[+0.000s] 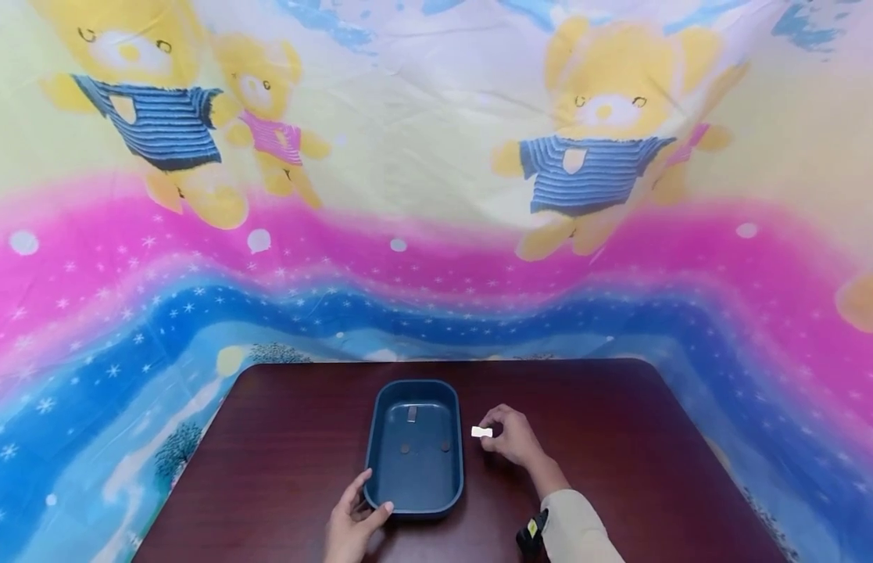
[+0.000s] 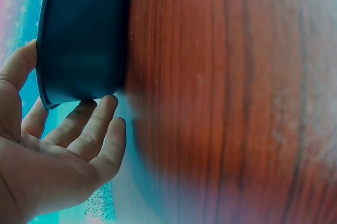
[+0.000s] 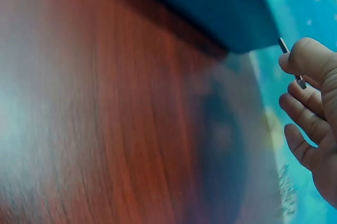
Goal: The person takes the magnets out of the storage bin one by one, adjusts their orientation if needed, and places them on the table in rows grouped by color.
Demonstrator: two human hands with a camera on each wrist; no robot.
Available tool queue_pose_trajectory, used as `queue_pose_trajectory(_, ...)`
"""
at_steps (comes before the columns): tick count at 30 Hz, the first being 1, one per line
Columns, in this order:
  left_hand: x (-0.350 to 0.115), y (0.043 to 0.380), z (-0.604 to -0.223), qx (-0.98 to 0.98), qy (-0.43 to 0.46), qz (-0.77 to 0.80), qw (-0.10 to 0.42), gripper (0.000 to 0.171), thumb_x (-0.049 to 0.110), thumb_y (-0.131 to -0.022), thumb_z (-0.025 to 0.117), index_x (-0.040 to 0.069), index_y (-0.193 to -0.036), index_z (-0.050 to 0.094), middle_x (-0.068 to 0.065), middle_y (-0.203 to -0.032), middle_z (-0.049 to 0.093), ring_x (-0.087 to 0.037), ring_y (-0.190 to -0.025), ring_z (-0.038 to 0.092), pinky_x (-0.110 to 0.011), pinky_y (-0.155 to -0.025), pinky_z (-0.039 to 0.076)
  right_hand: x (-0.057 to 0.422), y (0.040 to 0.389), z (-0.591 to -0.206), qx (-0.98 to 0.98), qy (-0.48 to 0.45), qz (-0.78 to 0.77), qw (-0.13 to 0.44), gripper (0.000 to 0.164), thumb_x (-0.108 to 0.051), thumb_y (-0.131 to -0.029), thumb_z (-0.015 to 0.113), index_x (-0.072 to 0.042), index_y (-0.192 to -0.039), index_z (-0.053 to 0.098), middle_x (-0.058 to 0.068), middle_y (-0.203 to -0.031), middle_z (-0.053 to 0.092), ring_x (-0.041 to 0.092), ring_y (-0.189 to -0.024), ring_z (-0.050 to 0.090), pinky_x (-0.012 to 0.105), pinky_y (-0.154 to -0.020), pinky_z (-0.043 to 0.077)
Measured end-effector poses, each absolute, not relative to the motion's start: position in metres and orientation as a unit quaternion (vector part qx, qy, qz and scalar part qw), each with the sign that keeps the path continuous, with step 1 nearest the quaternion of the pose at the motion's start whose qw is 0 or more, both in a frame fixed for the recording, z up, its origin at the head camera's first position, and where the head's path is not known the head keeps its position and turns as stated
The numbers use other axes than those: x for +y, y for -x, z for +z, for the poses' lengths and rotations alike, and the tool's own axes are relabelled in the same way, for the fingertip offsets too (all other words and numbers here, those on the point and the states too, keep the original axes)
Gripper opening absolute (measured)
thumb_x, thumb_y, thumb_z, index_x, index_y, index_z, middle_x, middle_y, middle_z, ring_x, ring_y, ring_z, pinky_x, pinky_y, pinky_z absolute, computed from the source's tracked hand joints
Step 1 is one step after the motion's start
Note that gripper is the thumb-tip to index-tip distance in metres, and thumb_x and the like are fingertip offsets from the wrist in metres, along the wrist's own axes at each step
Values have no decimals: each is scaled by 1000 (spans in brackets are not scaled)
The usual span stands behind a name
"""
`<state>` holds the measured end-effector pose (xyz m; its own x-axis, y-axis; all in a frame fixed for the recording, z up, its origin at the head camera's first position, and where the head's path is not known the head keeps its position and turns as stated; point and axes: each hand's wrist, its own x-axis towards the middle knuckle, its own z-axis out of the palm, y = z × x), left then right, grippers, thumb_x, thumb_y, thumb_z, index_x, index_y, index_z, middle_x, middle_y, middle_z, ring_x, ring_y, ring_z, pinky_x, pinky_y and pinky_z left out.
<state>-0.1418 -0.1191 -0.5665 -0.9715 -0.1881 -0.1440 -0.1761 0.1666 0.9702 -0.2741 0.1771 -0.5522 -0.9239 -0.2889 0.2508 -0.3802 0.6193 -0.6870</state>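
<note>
A dark blue rectangular tray (image 1: pixel 415 500) stands on the table. My left hand (image 1: pixel 349 525) holds its near left corner, thumb at the near rim and fingers along the left side; in the left wrist view the fingertips meet the tray's outer wall (image 2: pixel 84 40). To the right of the tray, my right hand (image 1: pixel 513 438) pinches a small flat rectangular piece (image 1: pixel 481 432) between thumb and fingers. It looks bright white from the head and like a thin metallic strip (image 3: pixel 299 81) edge-on in the right wrist view. Its exact kind cannot be told.
Inside the tray lie a small shiny rectangular piece (image 1: pixel 411 414) and two small brownish round discs, one near the middle (image 1: pixel 404 449) and another near the right wall (image 1: pixel 445 446). The dark reddish-brown table (image 1: pixel 288 438) ends at a printed bear curtain (image 1: pixel 422 313) behind.
</note>
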Motion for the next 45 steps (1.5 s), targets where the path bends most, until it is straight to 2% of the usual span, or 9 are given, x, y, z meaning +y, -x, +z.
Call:
queue_pose_trajectory(13, -119, 143, -569, -767, -107, -633, -2, 74, 24, -75, 79, 7, -138, 44, -36, -129, 41, -39, -98, 59, -42, -74, 51, 190, 298, -579, -893, -67, 444, 9, 16, 0, -71, 72, -10, -84, 69, 6, -93, 60, 18, -70, 53, 31, -59, 46)
queue_pose_trajectory(17, -123, 141, -570, -760, -118, -640, 2, 74, 21, -75, 79, 7, -138, 44, -36, -131, 39, -43, -101, 56, -43, -75, 51, 184, 302, -586, -898, -81, 433, -4, 15, -1, -73, 71, -8, -86, 69, 7, -96, 59, 18, -74, 54, 32, -62, 47)
queue_pose_trajectory(22, -126, 141, -571, -760, -116, -640, -13, 76, 25, -76, 79, 8, -140, 42, -37, -133, 35, -45, -103, 55, -43, -76, 51, 182, 307, -592, -911, -96, 402, -4, 12, 0, -74, 71, -6, -85, 69, 5, -94, 57, 18, -76, 52, 33, -65, 47)
queue_pose_trajectory(29, -124, 143, -570, -771, -98, -629, -2, 75, 27, -77, 78, 8, -140, 42, -36, -131, 39, -39, -98, 59, -43, -75, 51, 186, 315, -589, -921, -137, 363, 0, 12, 1, -75, 71, -5, -85, 71, 4, -90, 57, 18, -78, 52, 35, -67, 48)
queue_pose_trajectory(36, -122, 142, -569, -769, -103, -631, 2, 74, 25, -76, 78, 7, -139, 43, -37, -130, 40, -39, -98, 59, -43, -75, 51, 184, 312, -585, -922, -111, 371, -13, 14, -1, -76, 70, -8, -88, 72, 5, -98, 53, 19, -81, 49, 36, -69, 46)
queue_pose_trajectory(45, -121, 140, -570, -757, -99, -646, 2, 74, 22, -77, 77, 6, -140, 41, -37, -131, 38, -42, -101, 56, -43, -76, 51, 185, 308, -590, -921, -100, 377, 1, 15, -2, -77, 69, -7, -90, 72, 5, -97, 52, 19, -80, 44, 37, -70, 43)
